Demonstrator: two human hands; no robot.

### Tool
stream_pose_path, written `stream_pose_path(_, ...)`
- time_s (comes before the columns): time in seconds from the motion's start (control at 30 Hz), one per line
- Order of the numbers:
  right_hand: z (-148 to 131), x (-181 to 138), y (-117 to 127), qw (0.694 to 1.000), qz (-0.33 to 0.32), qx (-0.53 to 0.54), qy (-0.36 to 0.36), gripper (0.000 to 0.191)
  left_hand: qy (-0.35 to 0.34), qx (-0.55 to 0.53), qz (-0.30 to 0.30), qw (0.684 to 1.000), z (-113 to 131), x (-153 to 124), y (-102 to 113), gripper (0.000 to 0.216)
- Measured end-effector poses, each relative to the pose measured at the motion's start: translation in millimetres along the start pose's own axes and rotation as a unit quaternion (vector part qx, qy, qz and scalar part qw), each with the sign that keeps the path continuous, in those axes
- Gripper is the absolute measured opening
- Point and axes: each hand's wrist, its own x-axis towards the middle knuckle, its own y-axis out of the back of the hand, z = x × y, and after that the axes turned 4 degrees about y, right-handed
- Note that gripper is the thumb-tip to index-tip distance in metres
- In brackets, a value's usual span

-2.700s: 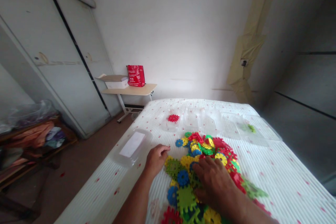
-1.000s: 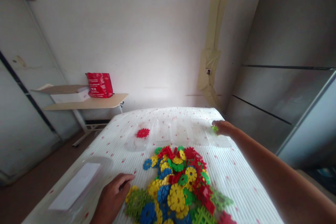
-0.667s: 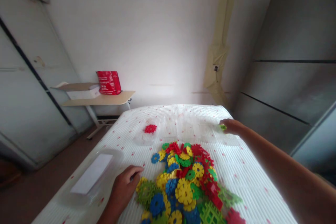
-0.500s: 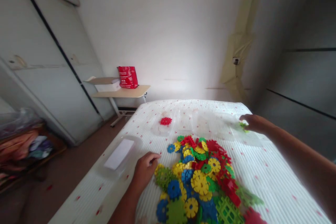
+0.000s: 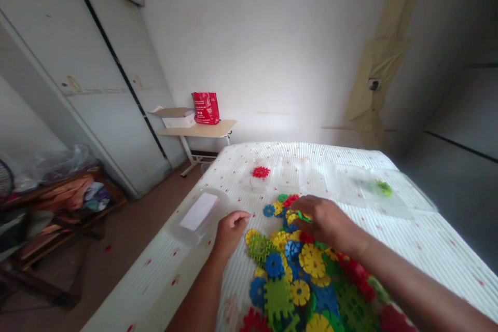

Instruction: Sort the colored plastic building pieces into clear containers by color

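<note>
A heap of plastic interlocking pieces in red, yellow, blue and green lies on the cloth in front of me; a yellow notched disc (image 5: 312,261) is on top. My right hand (image 5: 321,218) reaches over the heap's far part, fingers apart around a small green piece (image 5: 301,215), with no firm grip visible. Left of the heap, beside a square green piece (image 5: 260,248), my left hand (image 5: 232,231) rests with curled fingers and nothing visible in them. A red piece (image 5: 261,172) sits in a clear container behind the heap. Another holds a blurred green piece (image 5: 384,188) at the right.
A clear oval container (image 5: 223,202) with a white card (image 5: 199,211) stands at the left on the white dotted cloth (image 5: 155,280). Beyond the table are a small desk (image 5: 218,128) with a red bag (image 5: 206,108) and a box, a cabinet and a wooden rack.
My right hand has moved left from the far right container to the heap, leaving the green piece behind there. My left hand stays beside the heap. The view has shifted slightly.
</note>
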Motion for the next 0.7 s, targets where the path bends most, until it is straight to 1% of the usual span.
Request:
stream_pose_path(0.07,-31.5,14.2,-19.2,0.999,-0.044,-0.004,0.021,0.023,0.010,-0.019,0.004,1.000,0.7,0.3,0.8,0.024)
stream_pose_path(0.1,-43.4,20.1,-28.6,0.997,-0.068,-0.015,0.037,0.027,0.016,-0.028,0.004,0.999,1.0,0.4,1.1,0.025)
stream_pose_path(0.17,-60.4,28.8,-46.3,0.991,-0.113,-0.051,0.041,0.040,0.027,-0.039,-0.001,0.999,0.9,0.6,1.2,0.027)
stream_pose_path(0.23,-70.6,33.3,-61.8,0.986,-0.146,-0.082,0.025,0.051,0.029,-0.035,-0.002,0.999,0.4,0.9,1.2,0.027)
stream_pose_path(0.27,-73.7,34.1,-68.3,0.984,-0.155,-0.091,0.016,0.053,0.025,-0.032,-0.001,0.999,0.0,1.1,1.3,0.026)
stream_pose_path(0.37,-78.0,33.1,-80.9,0.983,-0.156,-0.095,0.001,0.047,0.013,-0.027,-0.001,1.000,-0.6,1.4,1.5,0.026)
stream_pose_path(0.47,-76.8,31.5,-80.6,0.984,-0.153,-0.093,-0.002,0.043,0.016,-0.034,-0.005,0.999,-0.9,1.4,1.4,0.027)
stream_pose_path(0.57,-69.6,30.8,-68.1,0.986,-0.157,-0.061,-0.002,0.043,0.017,-0.038,-0.008,0.999,-1.9,1.7,0.9,0.027)
stream_pose_path(0.63,-59.9,28.8,-56.1,0.989,-0.145,0.007,-0.012,0.043,0.015,-0.038,-0.006,0.999,-2.8,2.3,0.7,0.026)
stream_pose_path(0.7,-46.1,23.5,-44.5,0.988,-0.104,0.107,-0.038,0.043,0.011,-0.036,0.001,0.999,-3.3,3.1,0.7,0.025)
